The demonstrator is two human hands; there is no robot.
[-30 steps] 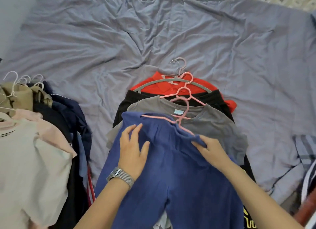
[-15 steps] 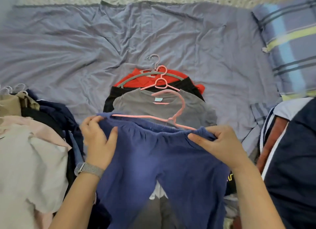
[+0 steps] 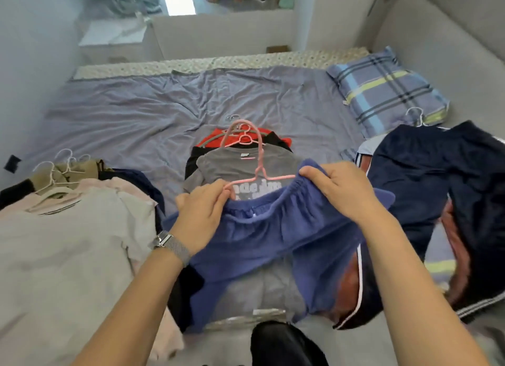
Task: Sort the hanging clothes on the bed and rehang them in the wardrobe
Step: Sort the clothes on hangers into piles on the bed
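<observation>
Lifted clear of the bed [image 3: 136, 114] now, the blue shorts [image 3: 273, 229] hang waistband-wide between left hand [image 3: 203, 209] and right hand [image 3: 338, 190], each gripping 1 end; pink hanger [image 3: 258, 160] stands behind.

A plaid pillow [image 3: 384, 91] lies at the upper right of the frame, on the wrinkled grey-blue sheet [image 3: 142, 111]. At upper left stands a white cabinet [image 3: 112, 41], perhaps a nightstand. A watch [image 3: 170, 244] shows lower centre.
</observation>
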